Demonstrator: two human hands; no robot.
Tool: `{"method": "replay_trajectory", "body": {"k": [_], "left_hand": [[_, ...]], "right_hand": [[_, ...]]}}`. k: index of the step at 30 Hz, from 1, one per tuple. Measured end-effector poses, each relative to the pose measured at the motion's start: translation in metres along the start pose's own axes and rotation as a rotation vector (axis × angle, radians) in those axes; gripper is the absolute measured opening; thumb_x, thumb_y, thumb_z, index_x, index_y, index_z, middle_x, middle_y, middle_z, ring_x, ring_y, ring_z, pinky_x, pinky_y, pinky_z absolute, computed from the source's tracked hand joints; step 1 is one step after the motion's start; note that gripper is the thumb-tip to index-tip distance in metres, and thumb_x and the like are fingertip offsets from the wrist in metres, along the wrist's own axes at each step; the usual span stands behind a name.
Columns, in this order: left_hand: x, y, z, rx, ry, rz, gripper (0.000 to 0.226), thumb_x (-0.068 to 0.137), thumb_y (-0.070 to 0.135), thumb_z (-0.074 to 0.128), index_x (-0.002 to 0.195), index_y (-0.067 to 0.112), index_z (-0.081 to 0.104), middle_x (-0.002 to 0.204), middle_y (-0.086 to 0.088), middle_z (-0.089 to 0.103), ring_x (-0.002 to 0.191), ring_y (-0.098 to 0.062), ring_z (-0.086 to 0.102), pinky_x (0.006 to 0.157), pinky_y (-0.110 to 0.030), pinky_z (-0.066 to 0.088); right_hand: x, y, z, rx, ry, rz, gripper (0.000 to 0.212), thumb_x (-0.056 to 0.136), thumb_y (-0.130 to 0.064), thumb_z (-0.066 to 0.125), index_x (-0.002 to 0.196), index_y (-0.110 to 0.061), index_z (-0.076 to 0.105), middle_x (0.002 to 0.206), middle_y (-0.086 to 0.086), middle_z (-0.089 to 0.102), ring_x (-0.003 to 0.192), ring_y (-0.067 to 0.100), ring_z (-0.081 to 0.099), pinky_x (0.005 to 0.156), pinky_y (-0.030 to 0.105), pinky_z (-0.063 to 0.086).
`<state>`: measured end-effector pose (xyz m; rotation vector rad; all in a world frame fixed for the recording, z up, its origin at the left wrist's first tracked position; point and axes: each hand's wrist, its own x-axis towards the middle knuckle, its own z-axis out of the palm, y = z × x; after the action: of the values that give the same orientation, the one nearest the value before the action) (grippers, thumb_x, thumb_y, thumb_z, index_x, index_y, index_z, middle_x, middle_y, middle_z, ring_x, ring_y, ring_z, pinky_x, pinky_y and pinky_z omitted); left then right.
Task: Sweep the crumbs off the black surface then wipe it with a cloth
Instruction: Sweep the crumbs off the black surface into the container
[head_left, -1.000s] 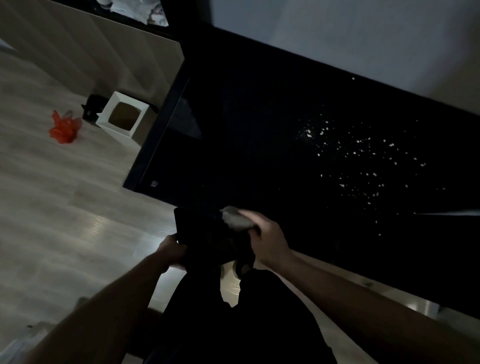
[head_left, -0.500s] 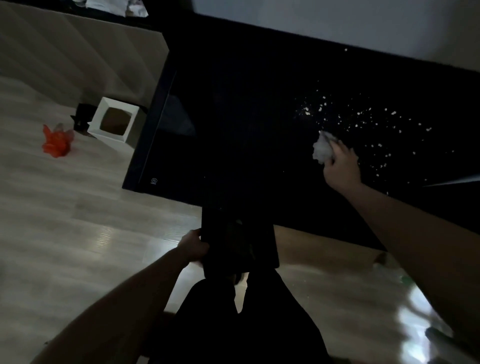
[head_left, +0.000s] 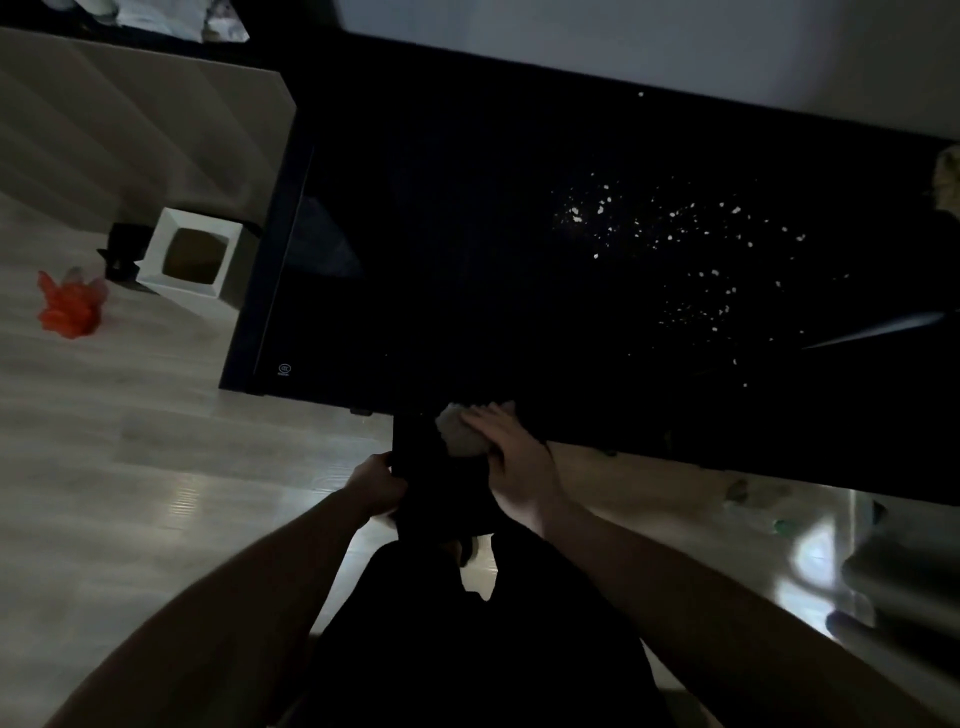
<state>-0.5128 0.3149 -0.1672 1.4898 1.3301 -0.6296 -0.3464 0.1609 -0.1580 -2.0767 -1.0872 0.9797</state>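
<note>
right hand (head_left: 511, 457) gripping a pale wadded cloth (head_left: 460, 434) at the near edge of the black surface (head_left: 441, 260), left hand (head_left: 375, 486) just beside it, clasping a dark flat object (head_left: 431, 488) below that edge. crumbs (head_left: 691, 249) scattered far beyond and right of both hands, well apart from the cloth.

Bare forearms, no sleeves in view; left hand (head_left: 375, 480); right hand (head_left: 511, 462); dark trousers (head_left: 467, 649).
</note>
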Motion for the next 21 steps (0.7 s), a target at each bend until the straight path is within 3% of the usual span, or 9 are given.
{"method": "replay_trajectory", "body": {"k": [3, 7, 11, 14, 16, 18, 21], "left_hand": [[-0.001, 0.006, 0.003, -0.007, -0.016, -0.014, 0.052, 0.089, 0.010, 0.057, 0.141, 0.020, 0.058, 0.119, -0.013, 0.070, 0.103, -0.028, 0.067, 0.080, -0.033, 0.050], [-0.002, 0.013, 0.007, -0.049, -0.045, -0.060, 0.052, 0.088, 0.016, 0.059, 0.140, 0.022, 0.058, 0.118, -0.012, 0.070, 0.105, -0.029, 0.068, 0.088, -0.038, 0.057], [0.002, 0.013, 0.017, -0.102, -0.027, -0.124, 0.054, 0.082, 0.016, 0.060, 0.135, 0.021, 0.062, 0.108, -0.011, 0.073, 0.098, -0.030, 0.071, 0.090, -0.045, 0.060], [-0.003, 0.022, 0.024, -0.127, 0.008, -0.156, 0.049, 0.085, 0.012, 0.060, 0.134, 0.019, 0.063, 0.105, -0.010, 0.073, 0.095, -0.026, 0.071, 0.079, -0.036, 0.058], [-0.004, 0.027, 0.029, -0.160, 0.010, -0.185, 0.048, 0.087, 0.007, 0.057, 0.132, 0.020, 0.063, 0.097, -0.010, 0.074, 0.084, -0.025, 0.072, 0.070, -0.035, 0.059], [-0.001, 0.027, 0.035, -0.192, 0.017, -0.215, 0.049, 0.086, 0.007, 0.058, 0.133, 0.021, 0.063, 0.094, -0.012, 0.075, 0.080, -0.028, 0.072, 0.075, -0.042, 0.063], [0.001, 0.027, 0.045, -0.232, 0.028, -0.229, 0.047, 0.088, 0.010, 0.060, 0.133, 0.019, 0.062, 0.097, -0.013, 0.076, 0.079, -0.029, 0.072, 0.074, -0.040, 0.062]], "right_hand": [[-0.006, -0.004, -0.021, 0.223, -0.006, 0.044, 0.052, 0.102, -0.003, 0.049, 0.148, -0.026, 0.053, 0.152, -0.007, 0.053, 0.143, 0.007, 0.045, 0.121, 0.032, 0.036], [0.017, 0.006, -0.084, 0.321, 0.238, 0.113, 0.047, 0.099, -0.001, 0.055, 0.142, -0.018, 0.060, 0.139, -0.003, 0.065, 0.131, 0.010, 0.059, 0.114, 0.035, 0.046], [0.067, 0.034, -0.166, 0.220, 0.416, 0.138, 0.044, 0.100, -0.006, 0.054, 0.143, -0.013, 0.058, 0.140, 0.001, 0.064, 0.131, 0.014, 0.059, 0.115, 0.029, 0.043], [0.113, 0.063, -0.223, 0.122, 0.486, 0.183, 0.049, 0.098, -0.004, 0.054, 0.146, -0.016, 0.056, 0.142, 0.003, 0.063, 0.132, 0.017, 0.058, 0.115, 0.025, 0.040], [0.142, 0.080, -0.255, 0.071, 0.494, 0.204, 0.052, 0.097, -0.006, 0.054, 0.147, -0.022, 0.055, 0.143, 0.002, 0.062, 0.133, 0.017, 0.057, 0.117, 0.027, 0.039], [0.171, 0.091, -0.280, 0.041, 0.482, 0.205, 0.053, 0.097, -0.010, 0.053, 0.147, -0.027, 0.053, 0.145, 0.000, 0.060, 0.135, 0.017, 0.055, 0.119, 0.032, 0.039], [0.212, 0.103, -0.304, -0.033, 0.452, 0.182, 0.052, 0.098, -0.013, 0.050, 0.148, -0.030, 0.051, 0.147, 0.000, 0.059, 0.136, 0.019, 0.054, 0.119, 0.035, 0.039]]}}
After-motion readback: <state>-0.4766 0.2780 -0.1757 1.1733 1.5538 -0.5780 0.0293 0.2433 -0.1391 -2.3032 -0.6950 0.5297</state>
